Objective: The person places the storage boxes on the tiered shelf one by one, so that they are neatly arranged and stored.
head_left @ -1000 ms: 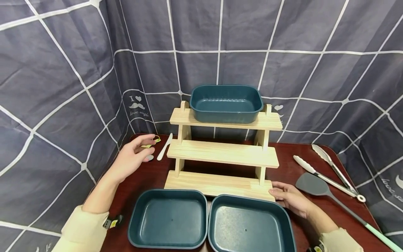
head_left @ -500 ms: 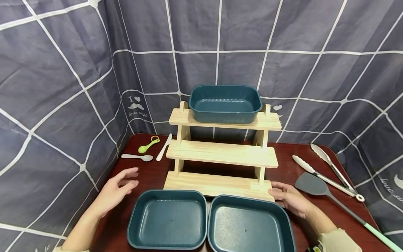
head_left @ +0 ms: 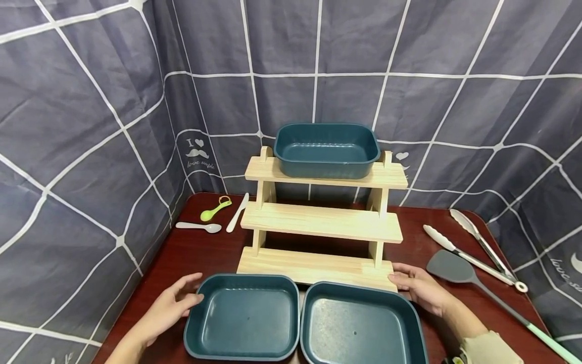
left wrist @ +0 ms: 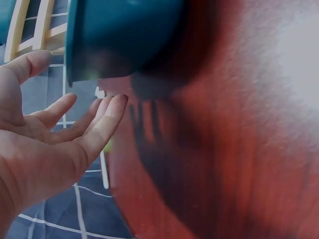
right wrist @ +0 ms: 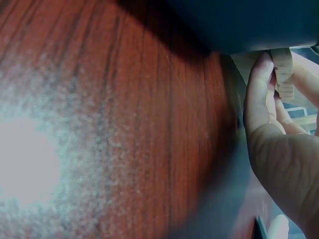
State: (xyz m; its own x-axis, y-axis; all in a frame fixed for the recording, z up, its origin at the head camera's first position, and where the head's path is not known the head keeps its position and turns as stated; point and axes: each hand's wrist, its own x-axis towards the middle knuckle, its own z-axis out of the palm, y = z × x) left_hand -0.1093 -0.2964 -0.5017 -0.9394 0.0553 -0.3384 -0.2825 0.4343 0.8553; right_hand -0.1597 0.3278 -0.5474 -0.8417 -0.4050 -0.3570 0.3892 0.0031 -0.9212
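My left hand (head_left: 169, 308) is at the left rim of the left dark-teal plastic tub (head_left: 247, 323), thumb tip overlapping the rim in the head view. Its fingers are loosely spread beside the tub wall in the left wrist view. With my right hand (head_left: 420, 288) I grip the right end of the bottom board on a three-tier wooden stand (head_left: 320, 220); the right wrist view shows thumb and fingers on either side of the board end (right wrist: 284, 74). A second teal tub (head_left: 361, 323) stands right of the first, and a third tub (head_left: 326, 169) sits on the top tier.
At the left back of the dark red table (head_left: 211, 255) lie a white spoon (head_left: 197, 227), a green measuring spoon (head_left: 214, 210) and a white knife (head_left: 238, 213). To the right are tongs (head_left: 477, 260) and a grey spatula (head_left: 451, 266). A grey grid-patterned cloth (head_left: 347, 45) hangs behind.
My left hand has drawn back from near the small utensils, down toward me, to the left tub's rim. My right hand has stayed on the stand.
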